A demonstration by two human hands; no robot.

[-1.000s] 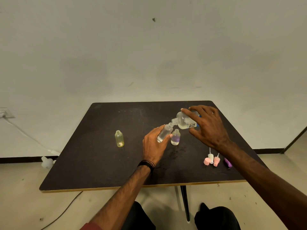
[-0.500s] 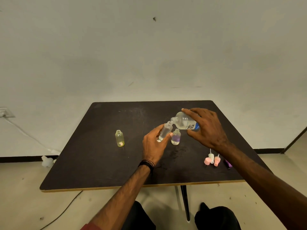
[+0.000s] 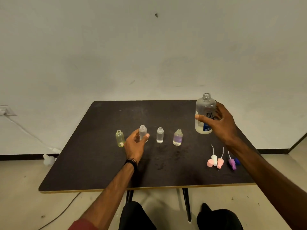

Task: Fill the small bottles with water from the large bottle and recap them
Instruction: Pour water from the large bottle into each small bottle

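Small clear plastic bottles stand uncapped in a row across the middle of the dark worktop (image 3: 99,163): a yellow-tinted bottle (image 3: 120,138) at the left end, a clear bottle (image 3: 143,132) next to it, another clear bottle (image 3: 160,135) at centre, and a purple-tinted bottle (image 3: 178,137) to its right. The left hand (image 3: 135,144) has thumb and fingers curled round the second bottle, pinching its body. The right hand (image 3: 219,123) wraps the large clear bottle with the blue-and-white label (image 3: 205,113), upright and open at the right of the frame; whether its base rests on the worktop I cannot tell. These small bottles look light, thin-walled and easy to tip, and wet plastic will likely be slippery, so holding low on the body, clear of the threaded neck, seems best. The large bottle looks heavier, and a grip round its middle suits pouring. The centre and purple-tinted bottles appear to hold water; the yellow-tinted one shows only something pale at its bottom, and the held bottle's level is hidden. Pink, white and purple spray caps (image 3: 221,161) with thin tubes lie loose at lower right.
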